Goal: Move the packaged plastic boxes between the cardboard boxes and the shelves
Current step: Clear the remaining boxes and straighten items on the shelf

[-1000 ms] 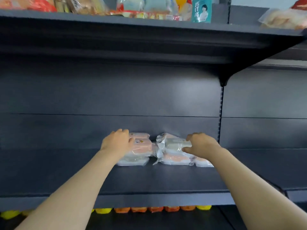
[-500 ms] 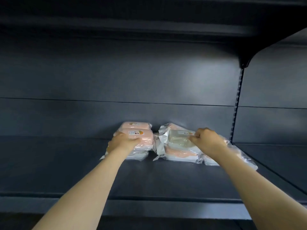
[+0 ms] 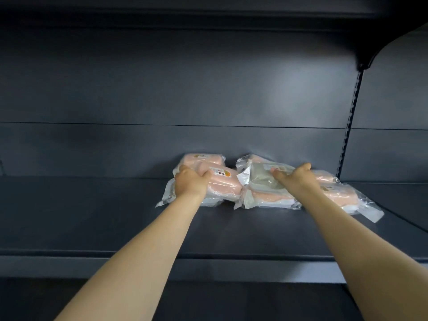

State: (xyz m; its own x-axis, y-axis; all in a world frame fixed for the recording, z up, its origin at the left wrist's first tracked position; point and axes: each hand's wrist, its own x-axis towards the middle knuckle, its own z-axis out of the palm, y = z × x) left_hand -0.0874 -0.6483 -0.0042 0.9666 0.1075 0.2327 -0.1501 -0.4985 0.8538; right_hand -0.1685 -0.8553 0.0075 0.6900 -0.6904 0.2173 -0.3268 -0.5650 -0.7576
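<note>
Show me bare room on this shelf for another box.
Free: shelf deck left of the left pink pack the left hand grips; the front strip before the packs; right of the rightmost pack. Crowded: back middle, packs touching, right hand on the grey pack.

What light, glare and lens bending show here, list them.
Head view: dim, one soft bright patch on the back panel; upper shelf underside nearly black; glare on the wrap of the grey-green package held by the right hand, less on the pink package in the left hand; slotted upright leans, likely wide-lens distortion.
</note>
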